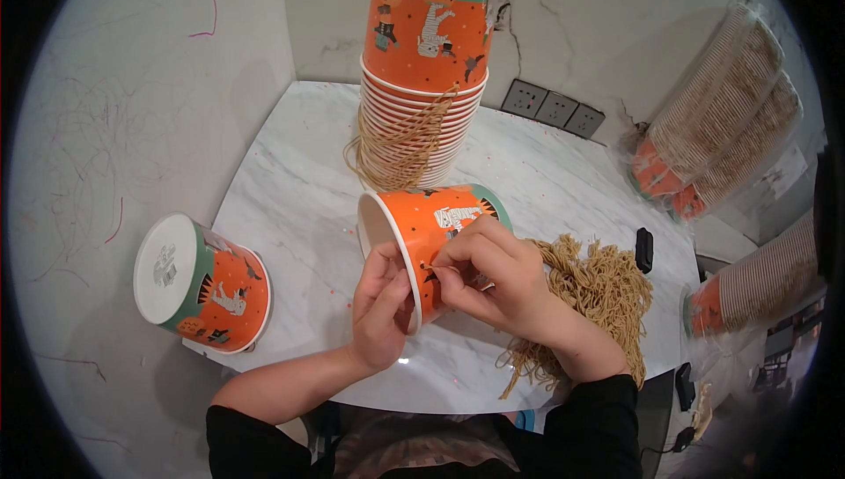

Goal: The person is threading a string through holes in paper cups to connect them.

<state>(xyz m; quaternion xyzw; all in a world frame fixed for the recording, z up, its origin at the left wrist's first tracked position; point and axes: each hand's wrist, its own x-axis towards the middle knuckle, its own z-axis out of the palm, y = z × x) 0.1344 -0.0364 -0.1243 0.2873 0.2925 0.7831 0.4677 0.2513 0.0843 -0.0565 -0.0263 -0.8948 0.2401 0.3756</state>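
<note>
An orange paper bucket (414,215) with a green base band and Halloween-style figures lies on its side, its white-rimmed mouth facing left. At that rim, my left hand (383,307) is closed, its fingers partly inside the mouth and its thumb bent over the edge. Against the printed wall just inside the rim, my right hand (493,276) makes a pinch with thumb and forefinger. A short bit of thin tan cord (429,266) shows at those fingertips; the rest of it is hidden. Beside my right wrist lies a heap of tan cords (603,294).
Behind stands a tall stack of nested buckets (422,39), upside down, with cord loops hanging down its side. Another upturned bucket (233,294) is at the left. Wrapped bucket stacks (713,109) lean at the right. A black object (644,251) lies near wall sockets (554,109).
</note>
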